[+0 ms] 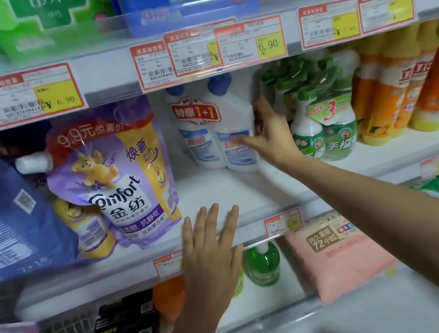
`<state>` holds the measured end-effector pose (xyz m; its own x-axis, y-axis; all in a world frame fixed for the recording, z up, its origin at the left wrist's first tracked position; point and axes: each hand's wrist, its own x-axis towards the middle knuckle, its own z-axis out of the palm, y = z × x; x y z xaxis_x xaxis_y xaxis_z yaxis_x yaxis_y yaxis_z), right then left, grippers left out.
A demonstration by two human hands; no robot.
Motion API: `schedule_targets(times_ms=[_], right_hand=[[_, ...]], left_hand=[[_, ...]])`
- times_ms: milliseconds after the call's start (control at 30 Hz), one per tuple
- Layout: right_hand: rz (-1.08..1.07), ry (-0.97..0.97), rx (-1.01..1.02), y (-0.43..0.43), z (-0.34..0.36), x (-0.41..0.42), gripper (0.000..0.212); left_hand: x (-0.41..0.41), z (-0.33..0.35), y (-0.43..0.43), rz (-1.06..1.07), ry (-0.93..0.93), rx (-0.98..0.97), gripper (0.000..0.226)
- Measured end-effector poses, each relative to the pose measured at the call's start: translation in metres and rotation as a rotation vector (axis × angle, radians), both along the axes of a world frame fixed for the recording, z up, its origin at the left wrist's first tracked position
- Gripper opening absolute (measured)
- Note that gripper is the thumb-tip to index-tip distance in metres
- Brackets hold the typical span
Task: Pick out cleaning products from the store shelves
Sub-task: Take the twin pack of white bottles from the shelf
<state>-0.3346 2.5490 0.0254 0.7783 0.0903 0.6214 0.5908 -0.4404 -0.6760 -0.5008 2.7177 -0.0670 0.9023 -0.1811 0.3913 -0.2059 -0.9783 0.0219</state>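
Twin pack (217, 126) of white cleaner bottles with blue caps stands toward the back of the middle shelf (216, 190), between the purple Comfort pouch (117, 182) on the left and the green spray bottles (321, 127) on the right. From my seat the task looks barely begun: the pack is upright on the shelf, nothing has been lifted, and neither hand carries any product. Taking hold, drawing the pack out and choosing any further items are all left to do.

My right hand (270, 132) is at the pack's right bottle and spread wide. Its thumb (240, 140) lies across the front label, and its fingers (261, 103) reach up along the bottle's right side, fairly straight. I judge this a touch, not yet a closed grip.

My left hand (211, 251) is nearer and lower. It is flat, with fingers straight and slightly fanned, and hovers in front of the shelf's near edge, holding nothing. I cannot tell whether it touches the edge.
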Motion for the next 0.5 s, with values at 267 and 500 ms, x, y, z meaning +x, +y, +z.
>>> schedule_targets(times_ms=[267,500], right_hand=[[0.064,-0.151,0.059,-0.033,-0.011,-0.066,0.039],[0.068,-0.373,-0.072,-0.073,0.005,-0.128,0.045]], left_hand=[[-0.009,0.011,0.005,-0.066,0.018,-0.250,0.064],[-0.011,0.040,-0.016,-0.064,-0.039,-0.535,0.074]])
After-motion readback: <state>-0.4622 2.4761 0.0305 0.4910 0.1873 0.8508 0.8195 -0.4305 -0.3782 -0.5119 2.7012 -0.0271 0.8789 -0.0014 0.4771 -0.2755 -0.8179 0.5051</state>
